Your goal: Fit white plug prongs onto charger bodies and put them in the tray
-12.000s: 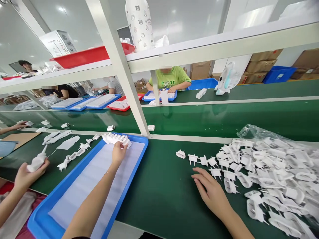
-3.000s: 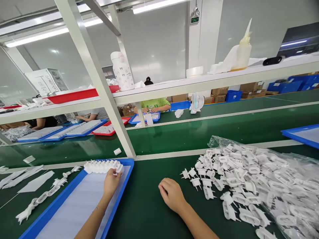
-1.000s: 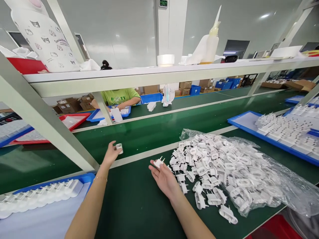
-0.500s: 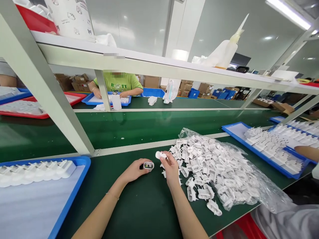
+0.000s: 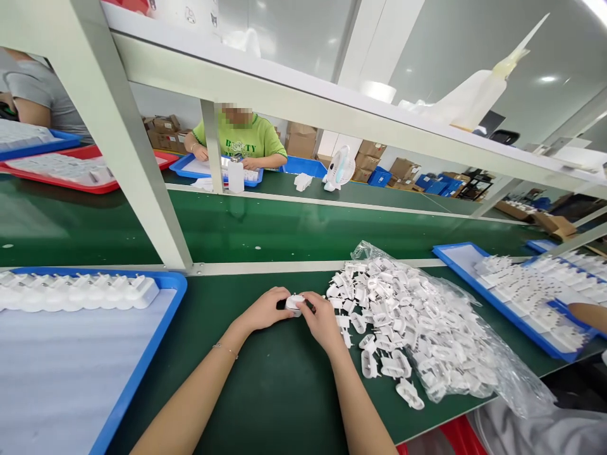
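Held casing [image 5: 294,305]: smooth plastic, soft sheen, in the grip
Pronged pieces [image 5: 410,393]: hard plastic, smooth, right of the grip
Bag [image 5: 515,379]: clear plastic film, glossy, crinkled, farther right
Blue tray [image 5: 181,284]: smooth plastic, left of the grip
Tray liner [image 5: 85,366]: paper-like, matt, also left
Worktop [image 5: 279,398]: smooth, low sheen, under the grip
Green strip [image 5: 308,221]: smooth, glossy, beyond the grip
Cartons [image 5: 368,162]: matt cardboard, far beyond

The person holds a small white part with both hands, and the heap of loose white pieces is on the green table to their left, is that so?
Not quite: the head view shows the heap of loose white pieces on the green table to their right. The left hand and right hand do hold the small white part.
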`<state>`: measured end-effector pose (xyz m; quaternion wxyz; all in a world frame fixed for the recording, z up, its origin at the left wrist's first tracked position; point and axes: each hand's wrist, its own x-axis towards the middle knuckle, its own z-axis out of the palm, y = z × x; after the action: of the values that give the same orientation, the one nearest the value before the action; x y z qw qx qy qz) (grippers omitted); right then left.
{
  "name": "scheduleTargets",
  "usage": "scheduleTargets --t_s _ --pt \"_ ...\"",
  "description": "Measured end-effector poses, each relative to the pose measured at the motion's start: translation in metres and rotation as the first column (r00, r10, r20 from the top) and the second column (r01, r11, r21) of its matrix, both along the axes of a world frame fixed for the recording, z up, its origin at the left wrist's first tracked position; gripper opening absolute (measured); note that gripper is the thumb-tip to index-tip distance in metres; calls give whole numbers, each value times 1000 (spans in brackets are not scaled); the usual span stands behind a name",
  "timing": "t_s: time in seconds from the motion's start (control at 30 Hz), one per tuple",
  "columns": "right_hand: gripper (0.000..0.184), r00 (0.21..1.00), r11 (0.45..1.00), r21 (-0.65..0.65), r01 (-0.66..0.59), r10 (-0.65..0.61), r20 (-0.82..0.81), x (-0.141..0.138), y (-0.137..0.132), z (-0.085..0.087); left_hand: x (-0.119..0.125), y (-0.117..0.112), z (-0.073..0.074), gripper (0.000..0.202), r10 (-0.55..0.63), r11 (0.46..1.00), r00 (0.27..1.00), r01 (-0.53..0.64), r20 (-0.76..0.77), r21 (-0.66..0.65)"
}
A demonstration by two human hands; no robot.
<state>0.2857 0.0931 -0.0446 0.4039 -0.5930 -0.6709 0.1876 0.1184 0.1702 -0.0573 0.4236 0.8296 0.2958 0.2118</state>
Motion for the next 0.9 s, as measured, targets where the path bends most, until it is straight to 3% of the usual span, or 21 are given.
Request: scheduleTargets --t_s 0.17,0.33,0.47,0.57,0.67,0.8,0.9 --pt "18 997 1000 3 20 -20 79 0 -1 1 -1 -1 3 26 5 999 1000 -4 6 -38" --pt "18 997 998 -69 4 1 78 3 -2 5 -1 -3 12 24 -5 974 986 42 166 -221" --pt "15 998 994 -110 26 -19 68 0 -4 5 0 -4 14 19 -3 976 989 34 146 -215" --pt "20 990 994 -80 78 -67 128 -6 -6 3 0 -4 13 18 3 987 994 15 110 -158" --pt "24 987 998 -17 60 -57 151 -8 -9 -1 -2 -11 14 19 26 1000 999 -26 46 -5" --pt "28 996 993 -83 -85 87 25 -2 -10 -6 -6 -26 24 18 29 970 993 0 -114 245" --pt "38 990 990 -96 -107 96 -104 -4 -13 -6 -25 -39 40 18 139 946 973 -76 -184 316"
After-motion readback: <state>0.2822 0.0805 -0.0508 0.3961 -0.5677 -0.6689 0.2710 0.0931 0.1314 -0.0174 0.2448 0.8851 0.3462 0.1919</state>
